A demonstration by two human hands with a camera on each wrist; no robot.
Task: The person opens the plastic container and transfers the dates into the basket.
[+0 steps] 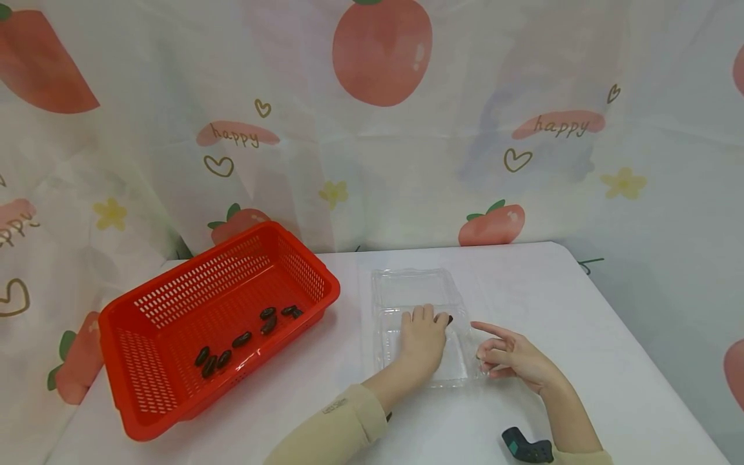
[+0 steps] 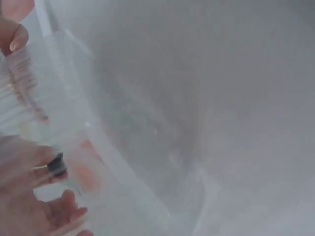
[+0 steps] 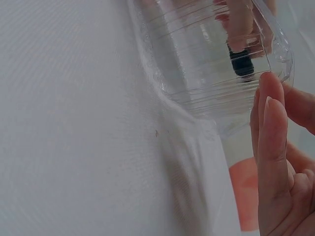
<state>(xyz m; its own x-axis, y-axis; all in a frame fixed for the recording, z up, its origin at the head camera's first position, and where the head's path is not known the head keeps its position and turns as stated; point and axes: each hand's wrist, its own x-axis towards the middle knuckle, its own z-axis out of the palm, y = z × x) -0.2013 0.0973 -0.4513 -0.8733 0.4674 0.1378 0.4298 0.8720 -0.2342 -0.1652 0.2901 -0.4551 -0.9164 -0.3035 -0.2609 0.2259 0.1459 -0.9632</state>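
Note:
My left hand [image 1: 421, 342] reaches over a clear plastic container [image 1: 409, 287] and pinches a dark oval piece [image 1: 450, 319] that looks like a date. In the left wrist view the dark piece [image 2: 56, 164] shows between the finger and thumb. My right hand [image 1: 517, 355] is at the container's right edge, with its index finger stretched out and the others bent. Seen from the right wrist, its fingers [image 3: 272, 113] grip the rim near a corner. Several similar dark pieces [image 1: 241, 339] lie in a red basket [image 1: 217, 242] to the left.
The container and the red basket stand on a white-covered table [image 1: 506, 278]. A dark angled device [image 1: 526, 445] lies by the right forearm at the front. Behind the table hangs a fabric backdrop [image 1: 383, 174] printed with fruit and hearts.

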